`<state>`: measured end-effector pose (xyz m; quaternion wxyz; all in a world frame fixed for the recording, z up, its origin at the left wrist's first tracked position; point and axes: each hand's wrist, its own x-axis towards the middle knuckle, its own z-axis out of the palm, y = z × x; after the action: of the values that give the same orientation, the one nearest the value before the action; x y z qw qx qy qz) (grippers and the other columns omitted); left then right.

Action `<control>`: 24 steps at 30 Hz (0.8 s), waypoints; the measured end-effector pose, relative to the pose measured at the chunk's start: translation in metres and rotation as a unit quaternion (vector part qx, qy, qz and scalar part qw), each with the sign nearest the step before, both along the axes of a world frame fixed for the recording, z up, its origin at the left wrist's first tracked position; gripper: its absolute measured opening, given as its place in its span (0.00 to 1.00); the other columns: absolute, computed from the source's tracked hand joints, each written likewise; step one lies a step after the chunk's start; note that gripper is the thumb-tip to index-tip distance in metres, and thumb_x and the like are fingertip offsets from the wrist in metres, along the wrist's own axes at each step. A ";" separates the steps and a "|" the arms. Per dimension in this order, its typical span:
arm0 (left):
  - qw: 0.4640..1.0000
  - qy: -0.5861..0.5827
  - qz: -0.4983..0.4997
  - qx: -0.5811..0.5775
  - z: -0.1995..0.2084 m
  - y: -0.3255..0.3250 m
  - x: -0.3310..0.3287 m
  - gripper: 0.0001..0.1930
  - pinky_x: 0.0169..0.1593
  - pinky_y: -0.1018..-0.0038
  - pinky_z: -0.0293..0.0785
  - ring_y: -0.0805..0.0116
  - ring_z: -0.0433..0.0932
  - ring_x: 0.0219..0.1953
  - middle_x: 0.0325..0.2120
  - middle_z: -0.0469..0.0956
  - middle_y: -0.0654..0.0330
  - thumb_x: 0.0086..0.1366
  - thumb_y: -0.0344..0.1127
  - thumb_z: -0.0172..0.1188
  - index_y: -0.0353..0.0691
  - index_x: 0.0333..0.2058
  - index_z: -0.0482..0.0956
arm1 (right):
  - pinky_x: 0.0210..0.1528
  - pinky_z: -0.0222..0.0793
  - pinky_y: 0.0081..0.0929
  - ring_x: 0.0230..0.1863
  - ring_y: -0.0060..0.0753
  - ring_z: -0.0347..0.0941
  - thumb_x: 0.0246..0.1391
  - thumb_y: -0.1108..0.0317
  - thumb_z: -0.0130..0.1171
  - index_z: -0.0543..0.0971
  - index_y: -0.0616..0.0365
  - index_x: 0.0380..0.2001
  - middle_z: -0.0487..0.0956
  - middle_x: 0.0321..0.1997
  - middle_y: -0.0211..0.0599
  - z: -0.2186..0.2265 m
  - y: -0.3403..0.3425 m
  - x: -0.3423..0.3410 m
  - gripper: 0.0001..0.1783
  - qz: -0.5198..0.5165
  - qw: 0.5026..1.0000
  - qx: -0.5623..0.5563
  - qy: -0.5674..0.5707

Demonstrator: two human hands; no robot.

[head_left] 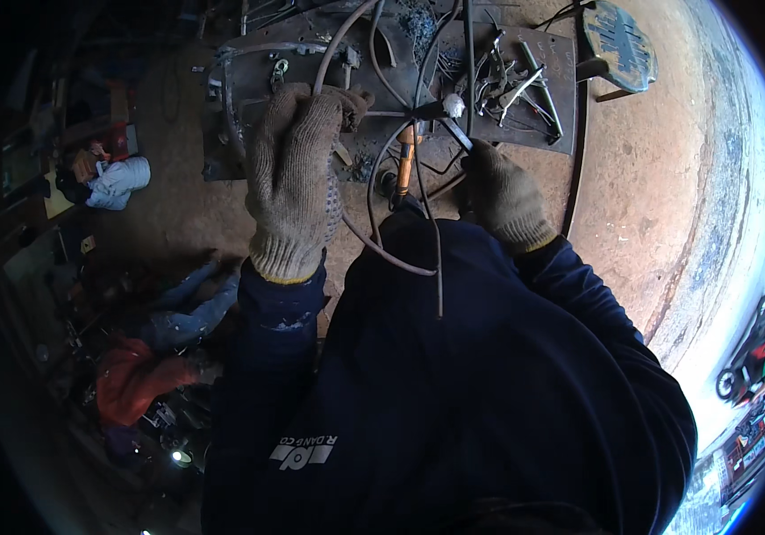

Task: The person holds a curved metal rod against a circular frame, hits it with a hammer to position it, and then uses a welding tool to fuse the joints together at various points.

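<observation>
My left hand [297,169], in a grey-brown knit glove, is closed around a bent metal rod [338,45] that rises from its fingers. My right hand [509,198], gloved alike, grips the grey handle of what looks like a hammer [440,109], with a dark head and a bright, shiny end. Between my hands several thin curved rods [372,192] cross and meet near the hammer head. Just below that crossing, an orange-handled tool [406,160] points toward me; its kind is unclear. My right fingers are partly hidden.
The dark metal worktable [543,107] carries locking pliers [516,89], loose bars and dark scraps [418,27]. A worn stool [616,45] stands beyond its right side. At lower left a person in a red top [137,379] is low to the floor. A motorcycle [752,357] is far right.
</observation>
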<state>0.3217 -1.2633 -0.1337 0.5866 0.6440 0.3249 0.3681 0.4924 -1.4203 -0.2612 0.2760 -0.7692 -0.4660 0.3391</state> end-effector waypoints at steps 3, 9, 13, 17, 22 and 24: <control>0.995 0.052 0.018 0.083 0.001 -0.003 0.001 0.11 0.53 0.65 0.78 0.60 0.82 0.45 0.38 0.83 0.49 0.73 0.33 0.54 0.29 0.42 0.79 | 0.41 0.78 0.48 0.44 0.57 0.82 0.66 0.59 0.55 0.76 0.53 0.54 0.83 0.45 0.53 -0.005 -0.007 -0.002 0.17 -0.023 0.995 0.100 -0.008; 0.997 0.069 0.024 0.040 0.004 -0.003 -0.001 0.14 0.59 0.63 0.73 0.55 0.81 0.48 0.38 0.82 0.48 0.72 0.35 0.53 0.26 0.41 0.78 | 0.38 0.78 0.51 0.40 0.59 0.82 0.65 0.59 0.56 0.75 0.54 0.54 0.84 0.42 0.52 -0.005 -0.005 0.000 0.18 -0.014 0.995 0.088 -0.035; 0.998 0.054 0.011 0.029 -0.001 0.001 -0.004 0.14 0.60 0.62 0.72 0.53 0.81 0.50 0.39 0.82 0.46 0.72 0.35 0.53 0.26 0.41 0.78 | 0.37 0.77 0.52 0.39 0.60 0.82 0.65 0.59 0.57 0.75 0.54 0.54 0.84 0.39 0.51 0.000 -0.003 -0.002 0.18 -0.032 0.998 0.052 -0.016; 0.998 0.049 0.011 0.031 -0.007 0.002 -0.009 0.14 0.61 0.59 0.71 0.50 0.81 0.50 0.39 0.82 0.45 0.72 0.36 0.53 0.26 0.39 0.78 | 0.36 0.76 0.51 0.38 0.59 0.81 0.65 0.59 0.57 0.75 0.53 0.53 0.83 0.38 0.50 -0.009 -0.006 -0.005 0.17 -0.042 0.994 0.092 0.029; 0.999 -0.007 0.017 -0.040 -0.001 -0.002 -0.004 0.14 0.63 0.54 0.70 0.47 0.81 0.50 0.39 0.82 0.44 0.72 0.36 0.52 0.26 0.38 0.77 | 0.36 0.77 0.50 0.39 0.60 0.81 0.66 0.58 0.56 0.76 0.52 0.52 0.83 0.40 0.51 -0.013 -0.002 -0.005 0.16 -0.029 0.997 0.077 -0.007; 0.999 -0.007 0.013 -0.037 -0.002 -0.001 -0.005 0.14 0.63 0.53 0.70 0.47 0.80 0.49 0.38 0.81 0.44 0.72 0.36 0.52 0.26 0.38 0.77 | 0.36 0.77 0.49 0.39 0.60 0.82 0.66 0.57 0.56 0.76 0.50 0.52 0.83 0.41 0.51 -0.011 -0.007 -0.006 0.16 -0.050 0.994 0.095 0.011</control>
<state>0.3169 -1.2640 -0.1353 0.6071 0.6152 0.3428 0.3681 0.4866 -1.4276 -0.2727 0.3698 -0.7581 -0.4539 0.2872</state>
